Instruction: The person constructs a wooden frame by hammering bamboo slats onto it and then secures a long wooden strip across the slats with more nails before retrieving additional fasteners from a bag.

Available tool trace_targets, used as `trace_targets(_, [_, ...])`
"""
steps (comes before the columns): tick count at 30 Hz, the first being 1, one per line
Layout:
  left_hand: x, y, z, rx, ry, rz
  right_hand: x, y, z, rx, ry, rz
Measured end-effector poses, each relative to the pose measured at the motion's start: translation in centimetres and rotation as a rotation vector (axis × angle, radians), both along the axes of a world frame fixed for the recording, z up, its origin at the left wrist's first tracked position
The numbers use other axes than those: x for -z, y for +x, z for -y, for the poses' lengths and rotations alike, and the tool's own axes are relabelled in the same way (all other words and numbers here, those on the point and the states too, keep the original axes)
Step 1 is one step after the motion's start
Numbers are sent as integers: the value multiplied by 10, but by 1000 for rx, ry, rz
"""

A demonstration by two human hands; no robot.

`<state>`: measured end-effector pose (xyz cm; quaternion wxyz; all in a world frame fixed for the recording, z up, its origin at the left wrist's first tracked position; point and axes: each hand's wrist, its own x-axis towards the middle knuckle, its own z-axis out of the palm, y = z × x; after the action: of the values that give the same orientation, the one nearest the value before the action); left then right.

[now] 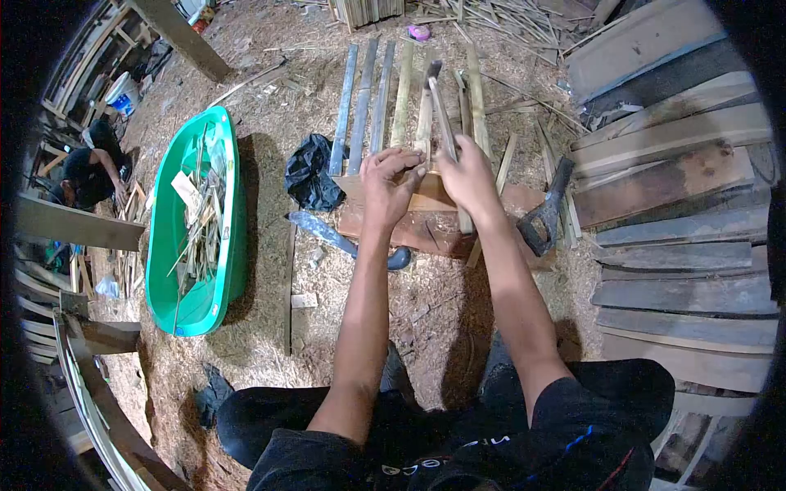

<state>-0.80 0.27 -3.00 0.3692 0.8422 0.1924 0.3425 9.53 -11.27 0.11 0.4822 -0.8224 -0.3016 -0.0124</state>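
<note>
My right hand [468, 176] is wrapped round the handle of a hammer [440, 110], whose dark head points away from me. Just left of it, my left hand [391, 182] is over the near edge of a wooden board [434, 190], fingers pressed together; whatever they pinch is too small to make out. Several long slats lie side by side beyond the board, among them a grey slat [344, 110] and a pale slat [401, 98]. A saw with a dark handle [399, 259] lies on the ground below my left hand.
A green tub [223, 245] of wood scraps stands at left, a black plastic bag [311, 176] beside the slats. A dark-handled tool [547, 214] lies right of my right forearm. Stacked planks [663, 184] line the right side. Another person [90, 168] crouches at far left.
</note>
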Motion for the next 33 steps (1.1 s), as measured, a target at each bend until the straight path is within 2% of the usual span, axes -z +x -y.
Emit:
trace_targets(2, [2,0,-2,1,-16,-15,-32,-24,28,-134,35,-496])
trace_targets(4, [5,1,-2,-8,-41,-9,-67,-45,49,-223,6,-730])
trace_targets(11, [8,1,-2,-32,-19,10,-109,-86,94,-317,-118,-619])
trace_targets(14, [8,2,-1,-31,-38,15,-95,-89,97,-287,-101,-597])
trace_targets(17, [4,4,-2,-33,-37,27,-106,-93,94,-307,-37,-631])
trace_targets(23, [0,1,2,-27,-57,15,-88,-91,97,-305,-177,-447])
trace_targets(24, [0,0,1,-27,-61,9,-90,-95,96,-307,-94,-397])
trace_targets(28, [-1,0,5,-40,-71,42,-120,-103,97,-266,-150,-447])
trace_targets(31, [-3,-1,3,-58,-39,-29,-98,-98,101,-312,-196,-394])
trace_targets(33, [-3,-1,3,-63,-44,20,-91,-99,101,-297,-135,-325])
